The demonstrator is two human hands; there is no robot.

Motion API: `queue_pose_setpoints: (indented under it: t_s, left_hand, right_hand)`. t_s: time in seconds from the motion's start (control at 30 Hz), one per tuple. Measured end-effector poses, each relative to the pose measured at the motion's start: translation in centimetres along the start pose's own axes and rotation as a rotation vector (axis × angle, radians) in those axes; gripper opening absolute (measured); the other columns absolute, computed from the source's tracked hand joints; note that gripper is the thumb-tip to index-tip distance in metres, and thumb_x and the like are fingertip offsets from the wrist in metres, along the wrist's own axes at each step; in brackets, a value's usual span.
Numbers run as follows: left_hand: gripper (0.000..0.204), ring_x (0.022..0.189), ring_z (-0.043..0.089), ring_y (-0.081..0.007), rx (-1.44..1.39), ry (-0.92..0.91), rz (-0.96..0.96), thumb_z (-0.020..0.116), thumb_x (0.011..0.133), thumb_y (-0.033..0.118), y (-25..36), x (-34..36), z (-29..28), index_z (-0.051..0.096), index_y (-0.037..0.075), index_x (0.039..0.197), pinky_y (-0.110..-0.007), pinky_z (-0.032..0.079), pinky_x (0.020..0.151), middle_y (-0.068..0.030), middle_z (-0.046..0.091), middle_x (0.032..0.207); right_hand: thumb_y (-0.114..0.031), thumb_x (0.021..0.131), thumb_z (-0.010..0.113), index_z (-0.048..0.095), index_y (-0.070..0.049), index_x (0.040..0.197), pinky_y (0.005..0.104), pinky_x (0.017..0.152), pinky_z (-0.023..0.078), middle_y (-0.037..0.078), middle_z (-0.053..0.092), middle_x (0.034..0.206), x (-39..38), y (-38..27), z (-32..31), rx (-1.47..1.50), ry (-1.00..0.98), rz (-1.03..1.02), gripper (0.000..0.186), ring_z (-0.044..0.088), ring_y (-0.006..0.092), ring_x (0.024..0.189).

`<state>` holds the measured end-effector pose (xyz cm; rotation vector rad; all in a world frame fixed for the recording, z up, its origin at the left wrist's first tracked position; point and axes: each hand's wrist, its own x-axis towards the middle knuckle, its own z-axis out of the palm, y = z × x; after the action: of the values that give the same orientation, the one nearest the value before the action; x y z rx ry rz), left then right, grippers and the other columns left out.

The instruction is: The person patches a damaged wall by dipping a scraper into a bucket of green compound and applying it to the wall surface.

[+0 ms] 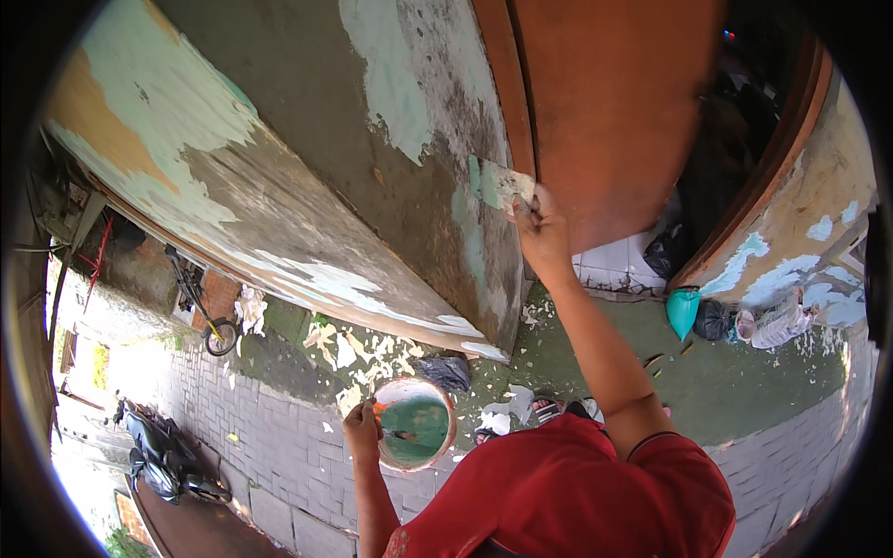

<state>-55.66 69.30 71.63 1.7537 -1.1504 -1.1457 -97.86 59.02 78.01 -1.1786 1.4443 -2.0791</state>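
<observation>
My right hand (pixel 539 223) is raised to the wall beside the brown door (pixel 619 112). It grips a flat, wide putty knife (pixel 507 186) whose blade is smeared with pale and green filler and lies at the wall (pixel 400 186). Lower left, my left hand (pixel 361 432) is closed around a small orange-and-dark tool (pixel 379 407), its kind unclear. That hand is beside a round bucket (pixel 453 430) with green, paste-like material inside. Patches of pale green coating cover parts of the grey, stained wall.
Peeled paint flakes (pixel 349 349) litter the ground by the wall base. A black plastic bag (pixel 445 372) lies behind the bucket. A teal bag (pixel 682 312) and other bags stand by the doorway at right. A motorcycle (pixel 163 456) is parked at far left.
</observation>
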Motion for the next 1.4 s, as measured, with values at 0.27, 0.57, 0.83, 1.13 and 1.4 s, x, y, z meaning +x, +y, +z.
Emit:
queue_pose_setpoints:
  t_s: [0.27, 0.57, 0.83, 1.13, 1.4]
  left_hand:
    - [0.030, 0.040, 0.035, -0.0042, -0.038, 0.025, 0.010, 0.051, 0.099, 0.018, 0.0, -0.1, -0.6, 0.066, -0.006, 0.106, -0.024, 0.027, 0.038, 0.0040, 0.042, 0.051]
    - [0.027, 0.039, 0.036, -0.0045, -0.030, -0.003, -0.030, 0.052, 0.098, 0.018, -1.2, -0.1, -1.1, 0.066, -0.005, 0.103, -0.024, 0.027, 0.037, 0.0033, 0.044, 0.050]
    - [0.028, 0.039, 0.035, -0.0041, 0.022, -0.009, 0.017, 0.051, 0.098, 0.017, -0.6, 0.4, -0.5, 0.066, -0.005, 0.105, -0.024, 0.027, 0.037, 0.0041, 0.043, 0.052]
    - [0.028, 0.040, 0.033, -0.0036, 0.016, -0.004, 0.002, 0.049, 0.098, 0.015, -0.7, 0.0, -0.4, 0.064, -0.006, 0.108, -0.024, 0.026, 0.037, 0.0055, 0.039, 0.055]
    - [0.029, 0.041, 0.033, -0.0038, -0.009, 0.008, -0.021, 0.049, 0.098, 0.016, -1.2, -0.4, -0.6, 0.063, -0.007, 0.108, -0.024, 0.026, 0.037, 0.0053, 0.038, 0.055]
  right_hand:
    - [0.000, 0.090, 0.056, 0.059, -0.005, 0.122, 0.0387, 0.077, 0.054, 0.024, 0.066, 0.103, -1.6, -3.2, 5.5, -0.265, 0.045, -0.251, 0.033, 0.066, 0.0376, 0.091]
    - [0.001, 0.089, 0.059, 0.059, -0.006, 0.127, 0.0353, 0.077, 0.056, 0.021, 0.068, 0.103, -5.3, -4.7, 5.7, -0.070, -0.011, -0.262, 0.039, 0.068, 0.0362, 0.092]
    - [-0.003, 0.089, 0.059, 0.060, -0.007, 0.125, 0.0403, 0.074, 0.056, 0.024, 0.065, 0.111, -2.9, -2.6, 7.0, -0.239, 0.042, -0.285, 0.037, 0.067, 0.0377, 0.092]
    - [0.000, 0.088, 0.060, 0.058, -0.009, 0.128, 0.0396, 0.068, 0.056, 0.021, 0.068, 0.102, -3.1, -4.0, 5.4, -0.260, 0.225, -0.256, 0.041, 0.069, 0.0367, 0.084]
    - [0.000, 0.090, 0.059, 0.058, -0.007, 0.130, 0.0337, 0.073, 0.056, 0.022, 0.068, 0.108, -6.9, -7.6, 7.6, -0.180, 0.030, -0.399, 0.041, 0.071, 0.0301, 0.087]
